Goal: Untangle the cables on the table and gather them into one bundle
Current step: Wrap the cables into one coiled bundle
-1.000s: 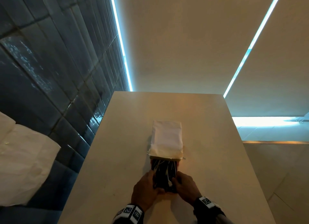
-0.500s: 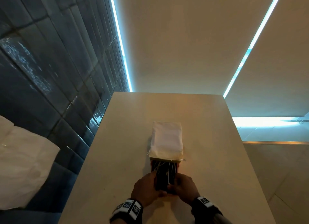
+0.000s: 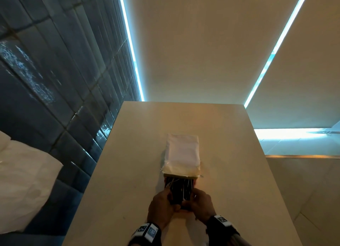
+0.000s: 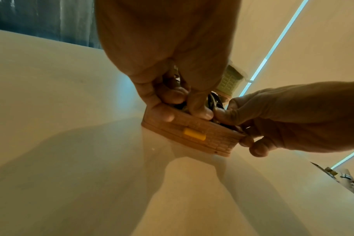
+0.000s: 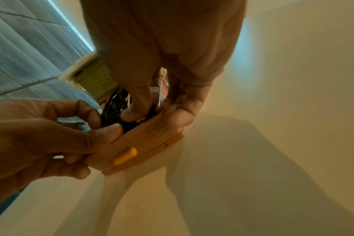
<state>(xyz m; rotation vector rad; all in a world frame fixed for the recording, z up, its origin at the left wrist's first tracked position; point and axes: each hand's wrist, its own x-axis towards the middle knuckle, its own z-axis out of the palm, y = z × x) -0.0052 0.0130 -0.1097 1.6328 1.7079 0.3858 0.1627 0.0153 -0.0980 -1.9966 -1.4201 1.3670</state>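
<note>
The left hand (image 3: 161, 205) and right hand (image 3: 199, 204) now pinch the dark cables (image 3: 181, 189) inside the open wooden box (image 4: 192, 132) at the table's (image 3: 117, 190) near end, fingers dug slightly deeper than before; untangling has barely begun.

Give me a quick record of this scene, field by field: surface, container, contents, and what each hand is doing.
surface: beige table
container: tan box with a yellow tab, lid part white-covered
contents: dark cables, tangled inside the box
left hand: grips the box's near left corner, fingers in the cables
right hand: holds the right corner, thumb among the cables
</note>
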